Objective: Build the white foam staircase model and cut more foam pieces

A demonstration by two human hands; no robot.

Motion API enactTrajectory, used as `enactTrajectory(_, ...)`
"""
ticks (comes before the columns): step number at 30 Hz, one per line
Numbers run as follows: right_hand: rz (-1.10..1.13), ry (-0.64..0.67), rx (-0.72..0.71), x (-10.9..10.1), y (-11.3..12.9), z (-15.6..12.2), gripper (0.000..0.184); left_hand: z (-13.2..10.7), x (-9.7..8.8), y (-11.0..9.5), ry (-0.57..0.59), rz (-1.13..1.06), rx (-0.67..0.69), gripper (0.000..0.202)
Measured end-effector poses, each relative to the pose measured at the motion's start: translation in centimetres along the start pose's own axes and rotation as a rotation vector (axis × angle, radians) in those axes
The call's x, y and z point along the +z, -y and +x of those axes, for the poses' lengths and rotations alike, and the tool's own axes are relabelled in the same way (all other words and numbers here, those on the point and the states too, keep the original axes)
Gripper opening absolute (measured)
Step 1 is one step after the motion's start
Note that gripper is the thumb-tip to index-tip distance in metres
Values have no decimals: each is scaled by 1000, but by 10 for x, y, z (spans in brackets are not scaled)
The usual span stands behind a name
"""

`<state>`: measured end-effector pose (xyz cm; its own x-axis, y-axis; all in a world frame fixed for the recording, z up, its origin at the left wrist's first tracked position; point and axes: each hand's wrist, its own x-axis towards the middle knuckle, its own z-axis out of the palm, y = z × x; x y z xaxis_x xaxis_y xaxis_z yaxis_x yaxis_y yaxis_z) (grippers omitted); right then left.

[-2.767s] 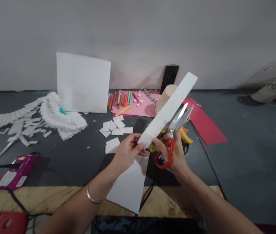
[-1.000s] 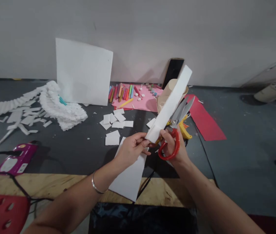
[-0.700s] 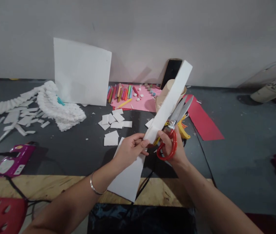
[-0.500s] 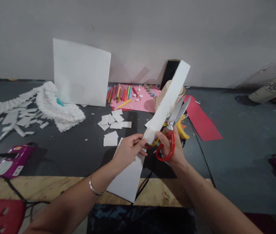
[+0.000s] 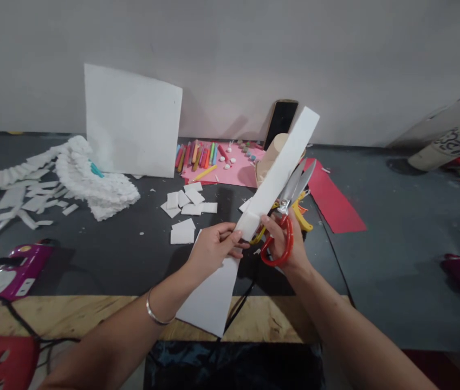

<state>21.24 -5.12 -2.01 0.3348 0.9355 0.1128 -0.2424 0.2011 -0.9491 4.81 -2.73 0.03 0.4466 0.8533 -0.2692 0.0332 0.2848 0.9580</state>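
My left hand (image 5: 212, 250) pinches the near end of a long white foam strip (image 5: 280, 170), which slants up and away to the right. My right hand (image 5: 285, 246) is wrapped round the red handles of a pair of scissors (image 5: 290, 203). Their silver blades are slightly apart and lie along the strip's right edge. My right thumb also rests on the strip's near end. A white sheet (image 5: 209, 298) lies under both hands, overhanging the table's front edge.
Small cut white squares (image 5: 187, 203) lie on the dark mat. A white board (image 5: 132, 122) leans on the wall, with a white pleated pile (image 5: 91, 184) to its left. Pink paper with markers (image 5: 209, 162), red paper (image 5: 333, 197), a phone (image 5: 280, 122) and a purple device (image 5: 8, 273) surround them.
The strip has tilted a little, first steeper and then back to the right. Both hands keep their grips, and the view has shifted slightly.
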Motion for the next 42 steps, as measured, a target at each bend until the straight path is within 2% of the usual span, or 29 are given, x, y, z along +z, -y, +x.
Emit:
enactTrajectory(8,-13,-10,3,0,-2,0,31,0,1,-1,-14,7,-22,31)
enactTrajectory(16,-36,0,10,-2,-4,0,29,1,1,0,-47,-5,-32,34)
enactTrajectory(21,-29,2,1,-4,-7,3,36,1,2,3,-18,-13,0,37)
enactTrajectory(26,-2,-57,-4,-6,-9,7,32,1,2,5,64,-47,33,37)
enactTrajectory(31,34,-124,3,-4,-5,7,36,2,3,10,98,-2,-13,34)
enactTrajectory(37,72,-108,22,1,-5,1,34,0,5,5,32,60,-117,40)
enactTrajectory(42,37,-87,-17,1,-10,-1,33,1,6,5,-16,38,-116,33)
